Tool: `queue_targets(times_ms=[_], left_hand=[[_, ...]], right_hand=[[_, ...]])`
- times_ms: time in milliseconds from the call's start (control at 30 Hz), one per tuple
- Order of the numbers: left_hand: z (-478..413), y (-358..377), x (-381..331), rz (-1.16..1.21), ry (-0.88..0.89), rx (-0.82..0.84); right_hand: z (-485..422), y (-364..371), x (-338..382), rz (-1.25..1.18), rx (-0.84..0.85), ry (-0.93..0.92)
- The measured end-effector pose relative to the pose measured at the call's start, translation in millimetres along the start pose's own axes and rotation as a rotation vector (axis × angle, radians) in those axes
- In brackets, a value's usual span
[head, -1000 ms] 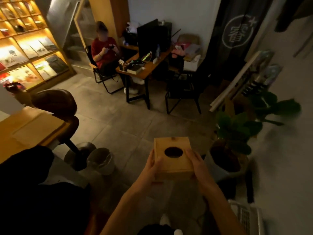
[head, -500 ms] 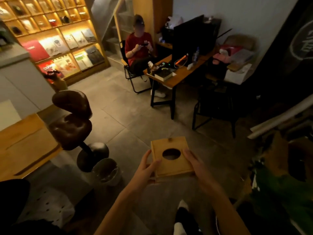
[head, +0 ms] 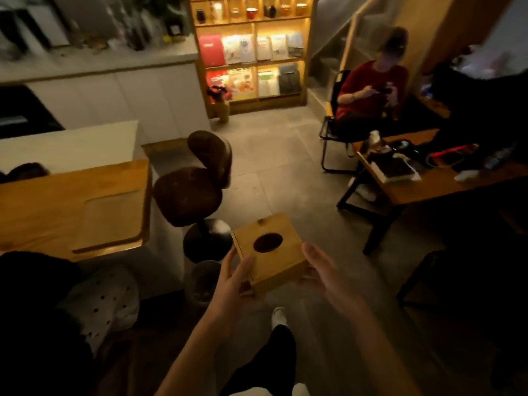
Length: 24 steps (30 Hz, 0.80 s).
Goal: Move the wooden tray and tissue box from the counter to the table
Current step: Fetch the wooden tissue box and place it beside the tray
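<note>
I hold a square wooden tissue box (head: pixel 281 257) with an oval hole in its lid, in front of me above the floor. My left hand (head: pixel 233 281) grips its left near corner, thumb on the lid. My right hand (head: pixel 321 270) cups its right side from below, fingers spread. A flat wooden tray (head: pixel 110 220) lies on the wooden counter (head: pixel 43 207) at the left. A wooden table (head: pixel 428 187) stands at the right.
A dark bar stool (head: pixel 194 187) and a small bin (head: pixel 204 281) stand between me and the counter. A seated person in red (head: pixel 371 90) is at the table's far end. The table carries a book (head: pixel 393 170) and devices. A lit shelf (head: pixel 251 52) is behind.
My view has swung left: the counter and tray now fill the left side and the table has shifted right. The tissue box stays in both hands and has turned slightly.
</note>
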<state>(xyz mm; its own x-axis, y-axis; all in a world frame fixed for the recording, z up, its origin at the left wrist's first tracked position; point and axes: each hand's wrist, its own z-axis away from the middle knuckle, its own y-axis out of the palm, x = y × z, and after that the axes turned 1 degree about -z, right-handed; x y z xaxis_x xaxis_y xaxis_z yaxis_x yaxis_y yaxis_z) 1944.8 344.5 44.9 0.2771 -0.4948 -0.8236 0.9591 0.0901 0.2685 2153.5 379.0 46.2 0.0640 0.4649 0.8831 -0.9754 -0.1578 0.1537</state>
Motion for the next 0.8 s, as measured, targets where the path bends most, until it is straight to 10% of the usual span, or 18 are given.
queue_targets(times_ms=[433, 800], left_hand=[[-198, -17, -115, 0.183, 0.239, -0.375], [-292, -52, -185, 0.358, 0.240, -0.688]], right_hand=[[-276, 36, 104, -0.145, 0.314, 0.156], [-462, 90, 173, 0.258, 0.668, 0.152]])
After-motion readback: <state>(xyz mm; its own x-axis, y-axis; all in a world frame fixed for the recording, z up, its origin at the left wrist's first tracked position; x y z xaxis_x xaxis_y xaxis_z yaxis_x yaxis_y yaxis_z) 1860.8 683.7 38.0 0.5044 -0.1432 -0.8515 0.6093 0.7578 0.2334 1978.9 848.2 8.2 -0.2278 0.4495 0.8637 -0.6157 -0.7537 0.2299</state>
